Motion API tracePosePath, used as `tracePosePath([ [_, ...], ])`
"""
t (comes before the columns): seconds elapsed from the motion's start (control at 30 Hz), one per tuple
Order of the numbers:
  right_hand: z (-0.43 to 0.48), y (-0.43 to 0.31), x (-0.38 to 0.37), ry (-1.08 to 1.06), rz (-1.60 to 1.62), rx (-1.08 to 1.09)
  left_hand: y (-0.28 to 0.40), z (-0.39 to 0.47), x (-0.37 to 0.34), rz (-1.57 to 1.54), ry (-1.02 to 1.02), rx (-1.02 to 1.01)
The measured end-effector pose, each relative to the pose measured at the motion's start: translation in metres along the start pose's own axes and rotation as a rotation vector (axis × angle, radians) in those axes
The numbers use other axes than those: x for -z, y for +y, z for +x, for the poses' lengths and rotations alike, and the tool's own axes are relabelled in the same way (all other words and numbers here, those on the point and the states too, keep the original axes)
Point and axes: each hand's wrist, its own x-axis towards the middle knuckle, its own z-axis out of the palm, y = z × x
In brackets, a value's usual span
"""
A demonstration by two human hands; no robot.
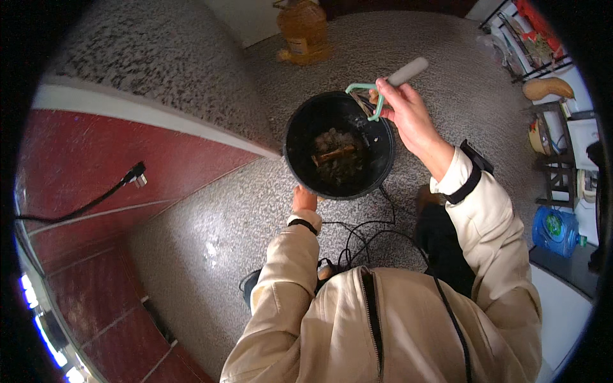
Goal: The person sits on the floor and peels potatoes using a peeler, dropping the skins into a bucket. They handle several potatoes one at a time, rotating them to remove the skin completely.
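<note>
A round black plastic bucket [293,143] is in front of me, its mouth facing up. In its bottom lie a brown stick-like strip [335,155], pale translucent matter and dark scraps, not clear enough to name. My left hand [305,198] is at the bucket's near left side, with its fingers partly hidden under the wall. Over the far right rim, my right hand [402,107] grips a Y-shaped peeler [378,91] with a green head and a pale grey handle. The handle points away to the upper right. A small brownish bit shows by my fingertips at the blade.
A large jug of yellow oil [302,33] stands beyond the bucket. Black cables [364,230] loop across the speckled floor near my feet. A plug [136,174] hangs at left by red cabinet panels [143,148]. Along the right are a tan squash [548,89] and a blue water bottle [555,230].
</note>
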Motion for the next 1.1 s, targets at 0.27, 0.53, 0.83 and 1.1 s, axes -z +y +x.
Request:
tracePosePath([
  [0.27, -0.018, 0.008, 0.022, 0.067, -0.029, -0.099, -0.031, 0.041, -0.072, -0.607, 0.103, 0.412],
  [0.53, -0.012, 0.005, 0.009, 0.011, -0.035, -0.081, -0.087, 0.074, 0.004, -0.488, -0.079, 0.086],
  [0.83, -0.007, -0.005, -0.022, -0.355, 0.010, 0.032, 0.103, -0.103, 0.289, -1.099, -0.192, -0.199],
  [1.1, -0.035, 0.015, -0.039, -0.545, -0.029, -0.002, 0.168, -0.102, 0.211, -1.539, -0.345, -0.310],
])
